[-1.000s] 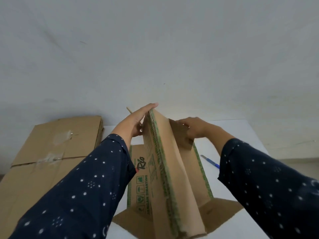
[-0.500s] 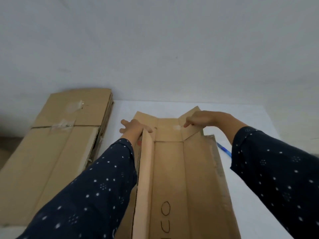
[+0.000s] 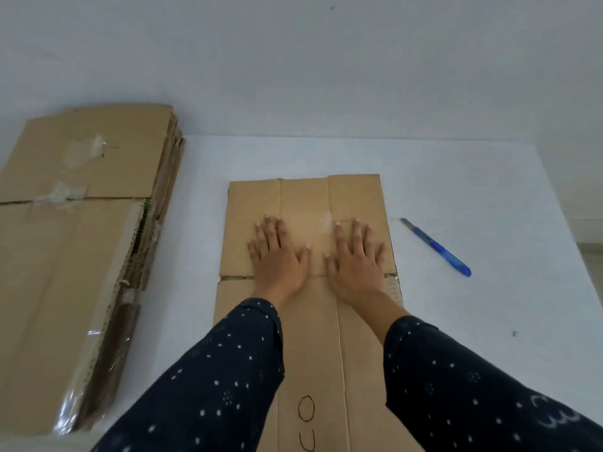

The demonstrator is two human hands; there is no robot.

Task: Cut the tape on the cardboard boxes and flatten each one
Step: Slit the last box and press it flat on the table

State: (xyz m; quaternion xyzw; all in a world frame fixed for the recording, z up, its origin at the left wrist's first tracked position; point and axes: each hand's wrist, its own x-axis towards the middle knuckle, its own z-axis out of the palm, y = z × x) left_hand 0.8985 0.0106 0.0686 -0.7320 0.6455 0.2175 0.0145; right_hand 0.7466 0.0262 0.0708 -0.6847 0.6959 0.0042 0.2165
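Note:
A brown cardboard box lies flat on the white table, its far flaps spread out. My left hand presses palm-down on its left half with fingers spread. Beside it, my right hand presses the right half the same way. A scrap of clear tape sits on the cardboard between my hands. Handwritten letters show on the near part of the box. A blue utility knife lies on the table to the right of the box, blade end pointing away from me.
A stack of flattened cardboard boxes with tape remnants lies along the left side of the table. A pale wall rises behind the table's far edge. Bare white tabletop shows right of the box around the knife.
The box stood half-folded upright a second ago; it has been laid down and spread. Both hands moved from gripping its far flaps to pressing flat on top.

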